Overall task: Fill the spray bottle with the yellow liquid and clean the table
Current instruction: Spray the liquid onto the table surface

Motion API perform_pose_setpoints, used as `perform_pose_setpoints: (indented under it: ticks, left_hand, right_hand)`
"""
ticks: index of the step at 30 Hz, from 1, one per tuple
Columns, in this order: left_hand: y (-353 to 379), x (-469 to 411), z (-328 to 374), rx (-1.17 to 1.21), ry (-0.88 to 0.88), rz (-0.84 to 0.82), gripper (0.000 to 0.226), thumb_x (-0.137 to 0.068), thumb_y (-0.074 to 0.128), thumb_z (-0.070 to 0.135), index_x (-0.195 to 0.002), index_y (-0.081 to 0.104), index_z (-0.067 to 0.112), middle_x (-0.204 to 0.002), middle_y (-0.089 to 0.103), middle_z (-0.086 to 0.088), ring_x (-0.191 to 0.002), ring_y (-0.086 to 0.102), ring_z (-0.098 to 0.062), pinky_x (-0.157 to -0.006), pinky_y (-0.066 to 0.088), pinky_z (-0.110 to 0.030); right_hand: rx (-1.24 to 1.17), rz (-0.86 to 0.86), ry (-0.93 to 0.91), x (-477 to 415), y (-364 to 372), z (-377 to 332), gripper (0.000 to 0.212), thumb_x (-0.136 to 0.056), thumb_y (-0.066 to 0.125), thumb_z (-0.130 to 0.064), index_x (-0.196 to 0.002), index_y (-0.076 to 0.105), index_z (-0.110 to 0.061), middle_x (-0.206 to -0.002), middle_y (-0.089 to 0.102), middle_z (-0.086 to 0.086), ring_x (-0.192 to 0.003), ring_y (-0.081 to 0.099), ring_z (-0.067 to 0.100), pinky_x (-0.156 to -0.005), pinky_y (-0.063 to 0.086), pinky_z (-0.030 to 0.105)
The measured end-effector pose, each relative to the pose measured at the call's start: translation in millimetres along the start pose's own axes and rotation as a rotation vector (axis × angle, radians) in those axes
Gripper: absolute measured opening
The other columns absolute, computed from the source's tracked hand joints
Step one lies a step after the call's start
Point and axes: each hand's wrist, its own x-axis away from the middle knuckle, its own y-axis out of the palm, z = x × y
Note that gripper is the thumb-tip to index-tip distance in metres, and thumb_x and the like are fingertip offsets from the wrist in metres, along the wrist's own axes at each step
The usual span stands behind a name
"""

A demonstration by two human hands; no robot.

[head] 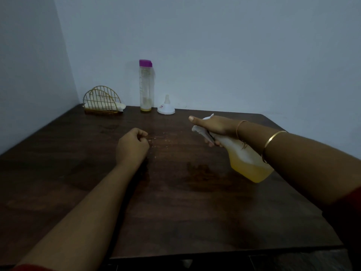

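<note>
My right hand (215, 127) grips the white spray bottle (248, 163) by its neck, holding it tilted above the dark wooden table (175, 202), nozzle pointing left. Yellow liquid fills the bottle's lower part. My left hand (132, 146) is curled into a loose fist over the table's middle and holds nothing. Small pale droplets or specks dot the wood just right of that fist. At the back stands a tall clear bottle (145, 87) with a purple cap and a thin layer of yellow liquid at its bottom.
A white funnel (166, 107) sits upside down beside the tall bottle. A gold wire napkin holder (102, 101) with white napkins stands in the back left corner. Walls close in behind and to the left.
</note>
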Motion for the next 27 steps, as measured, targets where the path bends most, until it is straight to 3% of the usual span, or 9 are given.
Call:
perform_pose_setpoints:
  ticks: [3, 6, 10, 13, 16, 18, 21, 23, 27]
  left_hand:
    - [1, -1, -1, 0.002, -0.001, 0.0, 0.018, -0.089, 0.051, 0.013, -0.097, 0.063, 0.024, -0.095, 0.059, 0.006, -0.081, 0.056, -0.014, -0.064, 0.042, -0.028]
    - [1, -2, -2, -0.003, -0.005, -0.009, 0.018, -0.089, 0.051, 0.013, -0.097, 0.062, 0.025, -0.095, 0.057, 0.008, -0.085, 0.056, -0.014, -0.068, 0.047, -0.03]
    - [1, -2, -4, -0.007, -0.047, -0.027, 0.018, -0.09, 0.051, 0.013, -0.099, 0.062, 0.024, -0.095, 0.057, 0.006, -0.084, 0.057, -0.015, -0.07, 0.05, -0.033]
    - [1, -3, -6, -0.016, -0.053, -0.024, 0.018, -0.09, 0.051, 0.013, -0.098, 0.062, 0.024, -0.094, 0.056, 0.007, -0.078, 0.055, -0.011, -0.065, 0.045, -0.031]
    - [1, -2, -6, -0.015, -0.049, -0.03, 0.018, -0.09, 0.051, 0.012, -0.1, 0.062, 0.024, -0.094, 0.055, 0.007, -0.081, 0.055, -0.012, -0.065, 0.045, -0.03]
    - [2, -2, -5, -0.014, -0.05, -0.023, 0.018, -0.09, 0.051, 0.012, -0.1, 0.062, 0.023, -0.095, 0.055, 0.007, -0.079, 0.054, -0.011, -0.063, 0.043, -0.029]
    - [2, -2, -5, -0.017, -0.047, -0.016, 0.018, -0.09, 0.051, 0.012, -0.1, 0.062, 0.023, -0.094, 0.056, 0.007, -0.072, 0.052, -0.007, -0.056, 0.038, -0.025]
    - [2, -1, -5, -0.017, -0.05, -0.018, 0.018, -0.09, 0.051, 0.012, -0.1, 0.062, 0.023, -0.097, 0.057, 0.006, -0.076, 0.052, -0.009, -0.059, 0.038, -0.025]
    - [2, -1, -4, -0.012, -0.058, -0.02, 0.019, -0.091, 0.051, 0.012, -0.102, 0.062, 0.022, -0.101, 0.059, 0.004, -0.083, 0.054, -0.012, -0.064, 0.04, -0.028]
  right_hand:
    - [0.101, -0.011, -0.037, 6, 2, -6, 0.064, -0.098, 0.015, -0.053, -0.122, 0.059, -0.013, -0.062, 0.054, 0.007, -0.052, 0.057, 0.009, -0.064, 0.044, 0.026]
    - [0.073, -0.018, -0.032, 10, 2, -9, 0.059, -0.099, 0.018, -0.052, -0.083, 0.06, -0.013, -0.063, 0.051, 0.006, -0.054, 0.052, 0.014, -0.058, 0.042, 0.025]
    - [0.092, -0.109, -0.035, 15, 7, -16, 0.063, -0.1, 0.015, -0.049, -0.135, 0.047, -0.007, -0.064, 0.049, 0.01, -0.042, 0.053, 0.007, -0.046, 0.044, 0.017]
    - [0.06, -0.161, -0.041, 15, 9, -17, 0.063, -0.101, 0.016, -0.047, -0.137, 0.045, -0.004, -0.062, 0.048, 0.014, -0.037, 0.053, 0.007, -0.039, 0.043, 0.015]
    - [0.076, -0.207, -0.077, 13, 10, -18, 0.074, -0.102, 0.016, -0.043, -0.122, 0.048, 0.021, -0.063, 0.049, 0.015, -0.049, 0.056, 0.009, -0.045, 0.042, 0.01]
    - [0.072, -0.281, -0.131, 11, 11, -16, 0.078, -0.102, 0.012, -0.042, -0.117, 0.046, 0.026, -0.062, 0.048, 0.015, -0.041, 0.051, 0.005, -0.042, 0.039, 0.007]
    - [0.044, -0.401, -0.121, 10, 11, -12, 0.066, -0.098, 0.019, -0.054, -0.13, 0.054, -0.008, -0.059, 0.045, 0.015, -0.038, 0.045, 0.012, -0.038, 0.04, 0.019]
    - [0.039, -0.449, -0.115, 8, 12, -10, 0.057, -0.094, 0.025, -0.061, -0.119, 0.064, -0.027, -0.057, 0.045, 0.015, -0.038, 0.045, 0.014, -0.041, 0.04, 0.022]
    - [0.049, -0.385, -0.147, 4, 14, -5, 0.064, -0.094, 0.024, -0.062, -0.137, 0.045, -0.02, -0.063, 0.052, 0.017, -0.042, 0.05, 0.015, -0.042, 0.043, 0.023]
